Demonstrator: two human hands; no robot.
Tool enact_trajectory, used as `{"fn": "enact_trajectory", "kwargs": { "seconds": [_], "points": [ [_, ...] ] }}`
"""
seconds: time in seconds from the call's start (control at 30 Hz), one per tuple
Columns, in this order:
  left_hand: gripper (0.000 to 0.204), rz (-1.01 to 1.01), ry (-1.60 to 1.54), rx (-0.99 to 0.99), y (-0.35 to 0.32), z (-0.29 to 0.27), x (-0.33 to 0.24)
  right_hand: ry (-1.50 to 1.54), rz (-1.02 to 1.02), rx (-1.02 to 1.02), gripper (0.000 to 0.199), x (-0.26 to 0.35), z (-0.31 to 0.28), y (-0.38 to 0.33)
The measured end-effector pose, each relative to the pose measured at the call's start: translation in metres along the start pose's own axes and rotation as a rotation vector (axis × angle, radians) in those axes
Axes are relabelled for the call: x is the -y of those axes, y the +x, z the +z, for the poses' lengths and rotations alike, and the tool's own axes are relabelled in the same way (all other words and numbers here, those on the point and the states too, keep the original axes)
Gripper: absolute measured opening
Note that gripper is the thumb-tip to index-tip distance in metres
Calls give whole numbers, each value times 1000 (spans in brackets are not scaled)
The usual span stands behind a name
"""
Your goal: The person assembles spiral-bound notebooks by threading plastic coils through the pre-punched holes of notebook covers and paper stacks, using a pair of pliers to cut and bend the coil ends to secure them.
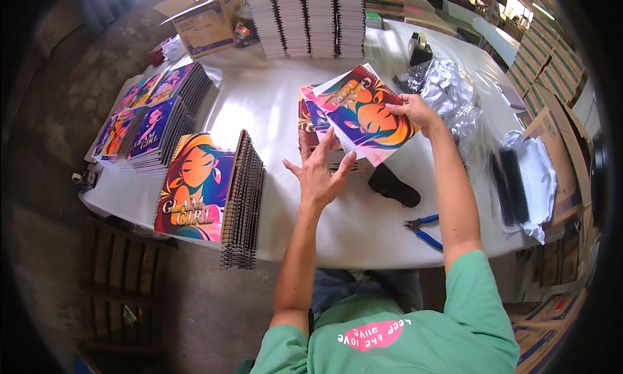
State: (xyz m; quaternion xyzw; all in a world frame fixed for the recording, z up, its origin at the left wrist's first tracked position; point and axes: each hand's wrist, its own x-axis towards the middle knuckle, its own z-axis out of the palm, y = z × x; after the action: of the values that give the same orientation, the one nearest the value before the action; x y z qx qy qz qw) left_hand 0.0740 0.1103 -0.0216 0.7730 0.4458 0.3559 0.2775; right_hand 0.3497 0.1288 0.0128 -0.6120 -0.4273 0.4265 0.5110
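Note:
My right hand (418, 113) grips a colourful notebook (371, 111) by its right edge, with the thumb on the cover. The notebook is tilted over a small stack of similar notebooks (306, 122) in the middle of the table. A row of punched holes seems to run along one edge, and I see no coil on it. My left hand (321, 173) is just below, fingers spread, its fingertips at the notebook's lower left edge. Whether they touch it is hard to tell. Near the hands lie a black object of unclear kind (394, 186) and blue-handled cutting pliers (425, 231).
Coil-bound notebooks stand in a tall stack (198, 189) at the front left, with more stacks (146, 118) behind and tall piles (308, 24) at the back. To the right are clear plastic wrap (448, 92), black spiral coils (511, 186), a tape dispenser (420, 49) and cardboard boxes (555, 140).

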Motion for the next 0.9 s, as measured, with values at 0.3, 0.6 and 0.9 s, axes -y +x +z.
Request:
{"fn": "enact_trajectory", "kwargs": {
  "seconds": [0.3, 0.6, 0.9],
  "points": [
    [100, 303, -178, -498, -37, -67, -34, -477, -684, -3, 19, 102, 41, -152],
    [30, -206, -475, -174, -155, -48, 26, -858, -588, 64, 37, 35, 89, -222],
    [65, -169, -636, -151, -160, -18, 33, 39, -241, 6, 58, -45, 93, -228]
  ]
}}
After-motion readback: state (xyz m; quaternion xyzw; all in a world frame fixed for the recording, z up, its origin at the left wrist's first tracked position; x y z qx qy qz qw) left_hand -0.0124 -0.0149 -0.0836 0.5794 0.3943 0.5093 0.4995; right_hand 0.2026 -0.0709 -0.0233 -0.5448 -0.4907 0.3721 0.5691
